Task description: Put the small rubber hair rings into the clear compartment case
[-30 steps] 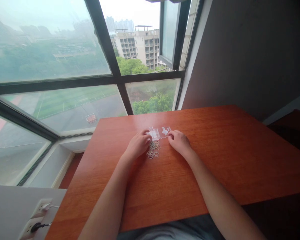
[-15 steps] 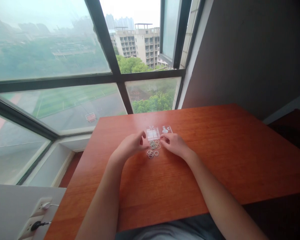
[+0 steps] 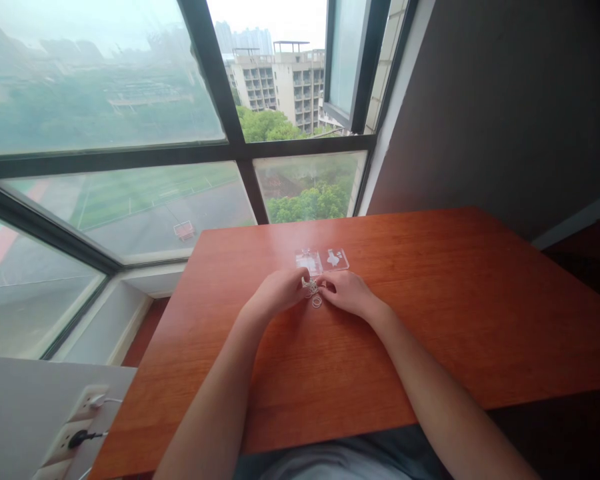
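Note:
A small heap of thin white rings point(image 3: 311, 285), perhaps rubber bands, lies on the table between my two hands. My left hand point(image 3: 286, 289) curls over the heap's left side, its thumb and fingers closed on some of the rings. From the right, my right hand point(image 3: 347, 291) meets the same heap with fingertips bent in and pressed on the rings. A couple of rings point(image 3: 317, 302) lie just nearer to me. Right behind the hands sits a clear plastic box point(image 3: 309, 261), its flat clear lid with a white print point(image 3: 337, 259) lying to the right.
The reddish-brown wooden table point(image 3: 430, 320) reaches to a large window with dark frames point(image 3: 240, 152) at the back. A grey wall point(image 3: 505, 113) rises on the right. At the lower left, a black plug point(image 3: 78, 439) and a white plug point(image 3: 97, 401) sit in wall sockets.
My left hand has moved right and closed in on the rings. The spread rings are now bunched into a tighter heap between both hands. The view has shifted slightly.

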Tool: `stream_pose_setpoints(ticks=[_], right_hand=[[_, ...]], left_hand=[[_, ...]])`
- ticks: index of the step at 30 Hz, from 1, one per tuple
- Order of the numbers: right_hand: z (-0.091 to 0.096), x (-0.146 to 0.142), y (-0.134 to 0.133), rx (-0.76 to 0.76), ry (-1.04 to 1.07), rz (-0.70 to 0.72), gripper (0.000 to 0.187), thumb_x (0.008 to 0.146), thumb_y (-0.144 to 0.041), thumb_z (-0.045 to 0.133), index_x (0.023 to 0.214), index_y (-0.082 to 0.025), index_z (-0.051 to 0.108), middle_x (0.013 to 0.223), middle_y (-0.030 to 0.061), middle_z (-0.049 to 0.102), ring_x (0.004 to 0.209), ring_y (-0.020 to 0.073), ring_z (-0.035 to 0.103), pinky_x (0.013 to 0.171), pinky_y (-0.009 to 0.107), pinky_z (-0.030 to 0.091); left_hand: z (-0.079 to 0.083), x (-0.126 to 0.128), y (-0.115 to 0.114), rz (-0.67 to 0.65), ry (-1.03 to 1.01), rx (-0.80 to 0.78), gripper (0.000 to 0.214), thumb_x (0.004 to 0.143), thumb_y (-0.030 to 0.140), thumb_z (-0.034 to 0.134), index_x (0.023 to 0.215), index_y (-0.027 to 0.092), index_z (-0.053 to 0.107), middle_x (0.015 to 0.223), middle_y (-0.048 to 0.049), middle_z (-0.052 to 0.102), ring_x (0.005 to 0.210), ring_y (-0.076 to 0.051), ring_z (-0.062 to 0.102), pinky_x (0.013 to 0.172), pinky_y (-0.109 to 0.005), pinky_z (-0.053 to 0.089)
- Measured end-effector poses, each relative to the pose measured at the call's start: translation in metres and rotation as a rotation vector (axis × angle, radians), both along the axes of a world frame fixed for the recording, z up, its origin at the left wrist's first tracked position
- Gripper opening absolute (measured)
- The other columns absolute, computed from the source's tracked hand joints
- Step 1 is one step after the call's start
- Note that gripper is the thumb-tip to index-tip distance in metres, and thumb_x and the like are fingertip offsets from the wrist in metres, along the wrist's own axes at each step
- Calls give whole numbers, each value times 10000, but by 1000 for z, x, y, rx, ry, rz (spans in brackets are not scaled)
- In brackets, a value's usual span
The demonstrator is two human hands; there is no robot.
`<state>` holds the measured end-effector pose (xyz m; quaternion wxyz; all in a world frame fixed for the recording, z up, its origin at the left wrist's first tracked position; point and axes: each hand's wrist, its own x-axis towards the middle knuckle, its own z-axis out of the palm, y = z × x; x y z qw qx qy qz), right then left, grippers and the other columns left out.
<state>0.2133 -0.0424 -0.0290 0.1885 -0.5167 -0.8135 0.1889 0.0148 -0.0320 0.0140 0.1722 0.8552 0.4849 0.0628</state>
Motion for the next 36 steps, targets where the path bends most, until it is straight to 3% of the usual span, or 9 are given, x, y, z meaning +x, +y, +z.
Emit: stream_pose_setpoints(ticks=[5,15,22,27,36], right_hand=[[-1,3,3,-1,36,28,206,862,-258,536,965,-259,714,892,15,720,822,152,627,716,236,409],[3,6,3,31,-39,-126,212,876,-279,513,1000,-260,683,913,9,720,792,162,629,698,248,408],[4,8,5,52,-54,-319,295,867,-265,502,1129,-272,637,1000,34,713,854,198,640,710,269,432],[-2,6,6,72,-41,-240,218,866,-226,489,974,-253,676,1047,34,690,929,187,619,783,264,435],[0,4,4,54,-36,-144,188,873,-222,499,928,-231,679,980,38,694,898,179,612,777,264,426]], left_hand=[[0,-8,4,-12,-41,38,146,830,242,504,886,212,635,779,-19,686,607,-134,556,544,-221,314],[-9,-20,14,111,-132,109,274,863,305,481,1074,218,632,863,-37,698,679,-153,592,595,-233,386],[-18,-18,18,25,-123,123,204,848,281,504,906,206,684,842,-50,654,665,-146,568,623,-233,395],[-16,-18,17,11,-123,124,202,858,267,492,867,203,684,848,-52,640,659,-139,557,623,-231,388],[-3,-19,14,6,-83,50,205,835,286,520,860,201,705,907,-73,677,706,-164,591,641,-240,405]])
